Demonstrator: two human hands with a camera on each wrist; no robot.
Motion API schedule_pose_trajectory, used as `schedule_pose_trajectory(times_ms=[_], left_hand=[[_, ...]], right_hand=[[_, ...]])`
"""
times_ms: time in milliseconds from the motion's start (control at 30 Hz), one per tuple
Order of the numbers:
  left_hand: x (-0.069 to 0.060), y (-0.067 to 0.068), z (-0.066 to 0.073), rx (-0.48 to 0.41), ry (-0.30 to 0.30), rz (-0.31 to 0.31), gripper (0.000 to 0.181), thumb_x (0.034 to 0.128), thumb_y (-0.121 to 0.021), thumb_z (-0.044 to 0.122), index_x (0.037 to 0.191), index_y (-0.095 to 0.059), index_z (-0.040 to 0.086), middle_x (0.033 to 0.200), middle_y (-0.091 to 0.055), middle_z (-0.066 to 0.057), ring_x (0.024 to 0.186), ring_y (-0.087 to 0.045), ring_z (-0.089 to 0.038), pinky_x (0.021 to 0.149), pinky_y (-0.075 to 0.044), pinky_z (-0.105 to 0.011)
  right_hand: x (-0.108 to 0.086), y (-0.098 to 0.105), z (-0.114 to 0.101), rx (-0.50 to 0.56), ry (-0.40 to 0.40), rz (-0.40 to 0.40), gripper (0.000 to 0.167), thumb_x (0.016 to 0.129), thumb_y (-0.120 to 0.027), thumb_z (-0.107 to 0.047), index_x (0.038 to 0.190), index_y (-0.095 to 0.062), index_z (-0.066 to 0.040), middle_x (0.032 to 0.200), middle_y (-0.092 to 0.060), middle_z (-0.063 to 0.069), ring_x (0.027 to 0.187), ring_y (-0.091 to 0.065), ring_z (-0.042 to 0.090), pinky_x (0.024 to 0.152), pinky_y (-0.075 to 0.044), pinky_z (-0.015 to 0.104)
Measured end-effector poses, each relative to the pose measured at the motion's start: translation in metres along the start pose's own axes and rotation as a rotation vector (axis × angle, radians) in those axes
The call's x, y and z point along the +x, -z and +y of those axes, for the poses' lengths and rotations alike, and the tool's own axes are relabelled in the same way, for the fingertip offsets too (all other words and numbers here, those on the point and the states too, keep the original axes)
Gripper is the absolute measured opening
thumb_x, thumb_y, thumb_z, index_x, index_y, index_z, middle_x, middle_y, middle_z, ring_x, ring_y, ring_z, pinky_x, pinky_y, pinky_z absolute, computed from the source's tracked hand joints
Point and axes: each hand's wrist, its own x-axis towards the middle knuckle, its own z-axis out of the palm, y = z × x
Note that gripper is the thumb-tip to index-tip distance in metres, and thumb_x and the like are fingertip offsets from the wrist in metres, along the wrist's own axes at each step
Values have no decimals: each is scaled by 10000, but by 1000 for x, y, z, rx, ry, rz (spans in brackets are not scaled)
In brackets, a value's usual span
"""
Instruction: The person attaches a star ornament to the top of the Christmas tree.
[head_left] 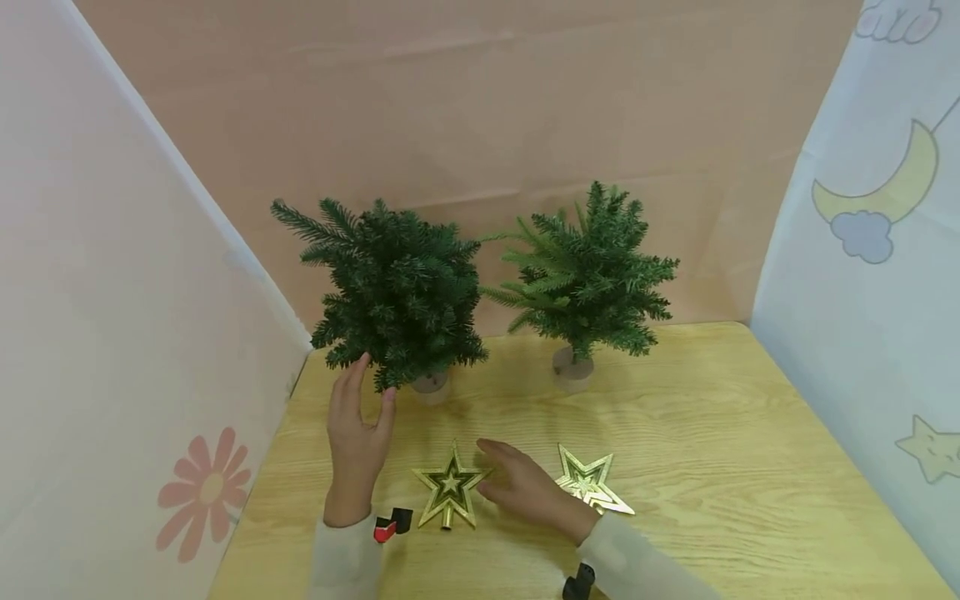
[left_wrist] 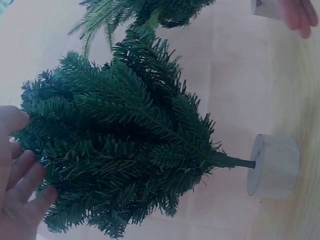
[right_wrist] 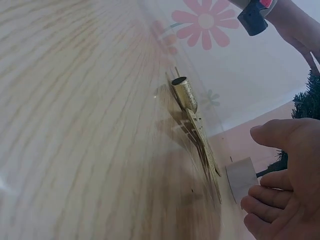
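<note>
In the head view my left hand (head_left: 357, 437) is held up at the front of the left miniature Christmas tree (head_left: 401, 292), thumb and fingers spread near its lower branches. The left wrist view has those fingers (left_wrist: 25, 175) beside the tree's needles; whether they touch is unclear. My right hand (head_left: 528, 487) hovers just right of a gold star tree topper (head_left: 450, 485) lying on the table. Its fingers look loosely bent and hold nothing in the right wrist view, where the topper (right_wrist: 197, 130) lies apart from them. A second gold star topper (head_left: 588, 483) lies behind the right wrist, partly covered.
Another miniature tree (head_left: 592, 275), with some lighter green branches, stands at the back right on a round pale base (head_left: 572, 371). The wooden table (head_left: 720, 450) is bounded by a tan backdrop (head_left: 480, 100) and pale printed side panels (head_left: 862, 333).
</note>
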Motion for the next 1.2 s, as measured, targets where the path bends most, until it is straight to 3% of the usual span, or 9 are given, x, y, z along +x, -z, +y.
schedule_pose_trajectory(times_ms=[67,267,500,767,967,1200], left_hand=[[0,0,0,-3,21,-14,583,860,-710,19,1404,-498,10,1346,-528,-184,1250,-487,-337,1038,-428,-447],[0,-3,-4,-88,79,-21,491,917,-683,91,1370,-511,13,1322,-531,-147,1220,-509,-291,1041,-431,-270],[0,-9,-9,-149,86,-37,540,917,-699,150,1410,-490,80,1311,-544,-115,1201,-532,-278,958,-491,-470],[-6,-10,-9,-179,130,-24,584,843,-752,39,1381,-533,99,1266,-581,-89,1160,-556,-233,971,-468,-220],[-9,-10,-8,-187,134,-5,564,788,-779,-13,1313,-598,83,1270,-589,-82,1156,-559,-212,949,-471,-194],[-6,-13,-7,-152,128,-7,391,845,-761,66,1224,-665,91,1257,-604,-86,1124,-571,-233,890,-472,-149]], right_hand=[[1,-2,1,5,-2,5,681,966,-618,-350,1503,-346,-31,1512,-384,119,1368,-382,307,1078,-382,505],[3,-5,0,69,-30,-24,692,966,-613,-373,1506,-341,-37,1520,-370,103,1371,-376,310,1065,-399,503],[4,-8,2,70,-55,-32,710,960,-613,-402,1523,-321,-83,1532,-350,74,1372,-375,297,1057,-413,491],[6,-18,5,89,-59,-19,747,944,-640,-394,1524,-307,-61,1488,-419,57,1346,-414,270,1062,-411,479],[6,-26,4,66,-93,-20,789,930,-640,-450,1531,-294,-74,1476,-429,63,1324,-437,271,1045,-428,474],[13,-27,3,10,-78,6,805,904,-685,-424,1513,-324,-40,1453,-431,109,1311,-432,282,1039,-440,445]])
